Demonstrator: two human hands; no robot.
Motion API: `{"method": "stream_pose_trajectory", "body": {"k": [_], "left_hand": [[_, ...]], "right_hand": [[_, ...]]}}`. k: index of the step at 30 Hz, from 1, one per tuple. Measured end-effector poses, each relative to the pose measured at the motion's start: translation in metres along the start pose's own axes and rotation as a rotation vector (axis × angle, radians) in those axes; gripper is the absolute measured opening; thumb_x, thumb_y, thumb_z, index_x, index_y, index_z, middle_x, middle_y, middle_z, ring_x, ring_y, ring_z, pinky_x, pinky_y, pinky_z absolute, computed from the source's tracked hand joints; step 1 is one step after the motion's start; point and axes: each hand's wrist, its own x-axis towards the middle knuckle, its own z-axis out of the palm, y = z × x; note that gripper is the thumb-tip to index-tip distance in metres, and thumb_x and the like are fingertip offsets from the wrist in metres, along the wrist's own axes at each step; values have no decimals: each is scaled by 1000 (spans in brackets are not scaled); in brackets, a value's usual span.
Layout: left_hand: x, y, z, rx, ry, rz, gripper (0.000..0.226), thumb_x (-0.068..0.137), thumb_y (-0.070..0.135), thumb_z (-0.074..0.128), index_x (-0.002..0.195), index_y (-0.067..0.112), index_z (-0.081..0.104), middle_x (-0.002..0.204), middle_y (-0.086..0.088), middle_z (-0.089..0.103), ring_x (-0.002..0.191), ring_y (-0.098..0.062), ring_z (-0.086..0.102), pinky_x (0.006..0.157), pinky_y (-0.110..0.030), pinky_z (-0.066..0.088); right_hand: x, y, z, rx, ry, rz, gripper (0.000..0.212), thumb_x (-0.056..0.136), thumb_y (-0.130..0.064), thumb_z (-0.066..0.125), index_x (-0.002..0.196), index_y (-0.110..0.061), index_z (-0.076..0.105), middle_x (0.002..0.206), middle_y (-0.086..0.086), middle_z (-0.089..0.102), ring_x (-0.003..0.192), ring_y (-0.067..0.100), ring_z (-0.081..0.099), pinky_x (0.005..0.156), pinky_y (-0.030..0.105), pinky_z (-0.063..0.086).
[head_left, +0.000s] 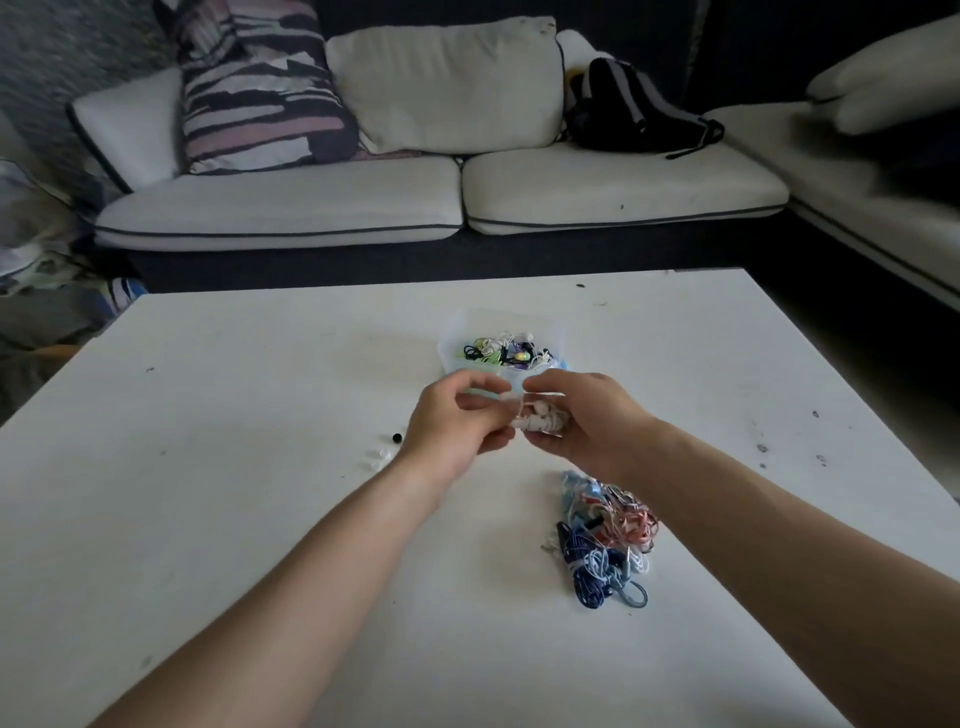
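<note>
Earphones: a small coiled white earphone bundle (537, 418), held above the table (260, 519).
Right hand (582, 421): fingers curled round it.
Left hand (457, 426): fingers pinch its near end.
Room: bare tabletop left; cable pile (608, 540) lies nearer, on the right.

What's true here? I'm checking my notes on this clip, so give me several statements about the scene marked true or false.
1. The left hand and the right hand together hold a white earphone bundle above the table. True.
2. The clear container behind the hands is empty. False: it holds a mix of colourful cords.
3. A tangled cord pile in blue, red and white lies on the table beside the right forearm. True.
4. The black backpack sits on the table. False: it rests on the sofa.
5. A small black piece lies on the table left of the left hand. True.
</note>
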Motion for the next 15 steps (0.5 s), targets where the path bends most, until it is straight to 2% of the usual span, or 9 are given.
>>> {"method": "stream_pose_trajectory", "body": {"k": [3, 10, 13, 15], "left_hand": [[37, 9, 2, -49, 76, 0, 12, 84, 5, 73, 94, 9, 68, 78, -10, 68, 61, -19, 65, 71, -30, 60], [131, 25, 11, -1, 176, -56, 10, 83, 6, 74, 84, 15, 69, 89, -13, 71, 69, -23, 68, 70, -28, 59], [153, 24, 12, 17, 174, -95, 18, 86, 4, 66, 74, 16, 69, 89, -13, 72, 75, -27, 69, 77, -35, 61], [161, 20, 11, 119, 181, -97, 20, 85, 9, 64, 68, 19, 69, 85, -9, 72, 81, -28, 71, 84, -40, 60]], "right_hand": [[34, -22, 11, 37, 26, -17, 12, 94, -14, 59, 99, -4, 60, 85, 13, 61, 68, 22, 60, 63, 33, 53], [112, -63, 18, -23, 93, -47, 42, 93, -42, 56, 112, -5, 62, 104, 18, 66, 87, 28, 63, 91, 39, 50], [129, -66, 15, -119, 121, -83, 59, 88, -57, 53, 120, -8, 60, 113, 15, 66, 80, 19, 55, 95, 38, 40], [134, -66, 13, -167, 92, -116, 66, 91, -59, 47, 136, -11, 53, 126, 10, 58, 87, 15, 49, 101, 41, 30]]}}
